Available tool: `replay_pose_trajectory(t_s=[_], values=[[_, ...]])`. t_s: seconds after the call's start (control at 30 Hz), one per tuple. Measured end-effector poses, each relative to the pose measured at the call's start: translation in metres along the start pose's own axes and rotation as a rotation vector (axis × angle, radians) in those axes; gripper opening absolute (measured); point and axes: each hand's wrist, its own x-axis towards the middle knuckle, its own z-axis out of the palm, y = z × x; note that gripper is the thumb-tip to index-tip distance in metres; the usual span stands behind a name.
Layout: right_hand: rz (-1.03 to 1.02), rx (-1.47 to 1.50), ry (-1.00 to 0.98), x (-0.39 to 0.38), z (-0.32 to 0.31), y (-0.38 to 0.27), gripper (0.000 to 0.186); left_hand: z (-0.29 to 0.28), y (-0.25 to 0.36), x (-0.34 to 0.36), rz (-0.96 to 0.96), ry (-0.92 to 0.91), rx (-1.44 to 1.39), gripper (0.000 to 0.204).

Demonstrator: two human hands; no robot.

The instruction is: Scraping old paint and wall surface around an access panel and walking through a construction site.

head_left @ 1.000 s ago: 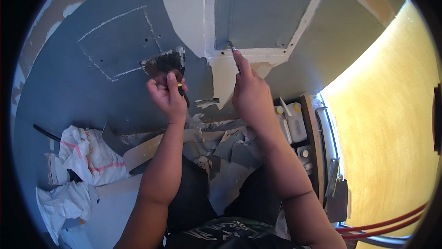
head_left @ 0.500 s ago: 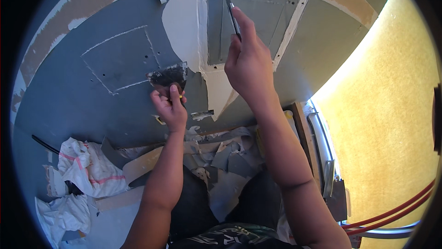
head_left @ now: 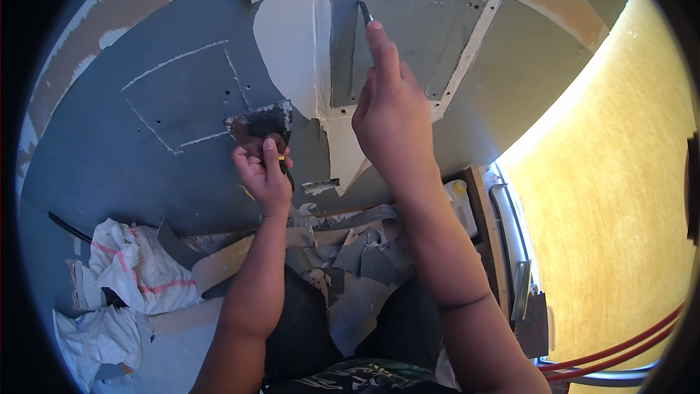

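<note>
My right hand (head_left: 395, 113) is closed around a slim utility knife (head_left: 368, 16). The knife's narrow blade meets the upper left part of a grey rectangular panel (head_left: 419, 48), where straight scored lines and several screw holes show. Most of the knife's handle is hidden in my fist. Lower and to the left, my left hand (head_left: 264, 172) grips a wide putty knife (head_left: 255, 123) with a dark, white-smeared blade. That blade is in front of the grey wall covering (head_left: 182, 182), beside a scored rectangle outlined in white.
Torn grey and white scraps (head_left: 372, 252) lie below, around my legs. White sacks with red stripes (head_left: 146, 270) are at the lower left. On the right are a white container with a yellow cap (head_left: 459, 204), a yellow lit board (head_left: 620, 175) and red hoses (head_left: 620, 354).
My right hand has turned and shifted slightly downward, so less of the utility knife shows. The left hand and putty knife have moved a little left with the view.
</note>
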Motion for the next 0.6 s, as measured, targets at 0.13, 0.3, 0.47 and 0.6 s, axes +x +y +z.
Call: replay_pose_trajectory(t_s=[0.13,0.3,0.47,0.6], values=[[0.004,-0.025,-0.017,-0.001,0.002,-0.002,0.06,0.002,0.017,-0.003,-0.01,0.031,0.007,0.027],[0.055,-0.077,-0.083,-0.034,0.022,0.013,0.062,0.001,0.03,-0.01,-0.057,0.036,-0.024,0.027],[0.077,-0.072,-0.156,-0.077,0.043,0.039,0.085,-0.001,0.04,-0.008,-0.007,0.017,-0.028,0.029],[0.125,-0.094,-0.225,-0.087,0.044,0.039,0.065,-0.004,0.047,-0.01,-0.031,0.042,-0.013,0.029]])
